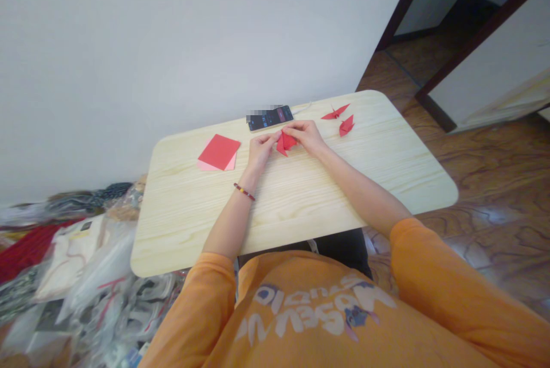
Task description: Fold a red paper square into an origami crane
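My left hand (260,149) and my right hand (306,135) meet over a folded piece of red origami paper (286,143), pinching it from both sides a little above the tabletop. Its shape is pointed, and my fingers partly hide it. To the right of my hands lie a red origami crane (336,112) and a smaller folded red paper figure (346,125). Left of my left hand, a square red paper sheet (219,151) rests on a pink sheet (209,162). A beaded bracelet (244,191) circles my left wrist.
The pale wooden table (193,213) has rounded corners and stands against a white wall (172,41). A smartphone (270,118) lies near its far edge, with a white cable behind it. Plastic bags (103,276) are piled on the left; a wooden floor (485,184) lies right.
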{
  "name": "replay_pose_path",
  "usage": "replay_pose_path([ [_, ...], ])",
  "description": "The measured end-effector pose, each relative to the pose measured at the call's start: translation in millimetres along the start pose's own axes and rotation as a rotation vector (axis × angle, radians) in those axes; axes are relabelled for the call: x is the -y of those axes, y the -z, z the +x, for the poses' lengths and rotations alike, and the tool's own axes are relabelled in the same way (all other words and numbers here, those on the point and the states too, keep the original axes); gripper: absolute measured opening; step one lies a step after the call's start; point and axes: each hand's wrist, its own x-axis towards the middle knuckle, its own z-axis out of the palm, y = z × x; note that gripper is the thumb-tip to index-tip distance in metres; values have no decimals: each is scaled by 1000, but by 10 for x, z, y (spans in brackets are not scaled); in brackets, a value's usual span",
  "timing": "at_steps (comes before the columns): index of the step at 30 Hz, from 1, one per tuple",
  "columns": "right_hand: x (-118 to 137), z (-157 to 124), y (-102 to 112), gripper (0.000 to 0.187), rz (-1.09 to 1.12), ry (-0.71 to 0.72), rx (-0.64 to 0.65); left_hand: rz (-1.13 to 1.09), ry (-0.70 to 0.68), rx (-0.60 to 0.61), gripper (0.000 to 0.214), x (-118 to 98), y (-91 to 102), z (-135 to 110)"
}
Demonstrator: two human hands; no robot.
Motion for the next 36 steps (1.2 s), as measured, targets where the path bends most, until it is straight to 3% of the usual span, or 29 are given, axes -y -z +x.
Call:
replay_pose_path([
  [9, -4, -7, -6, 31, -62, 9, 10, -65, 41, 59, 41, -27, 27, 2],
  [24, -59, 2, -22, 29, 8, -19, 1, -15, 33, 3, 31, -2, 29, 22],
  [36, -29, -9, -26, 30, -31, -38, -94, 43, 12, -35, 35, 5, -6, -7],
])
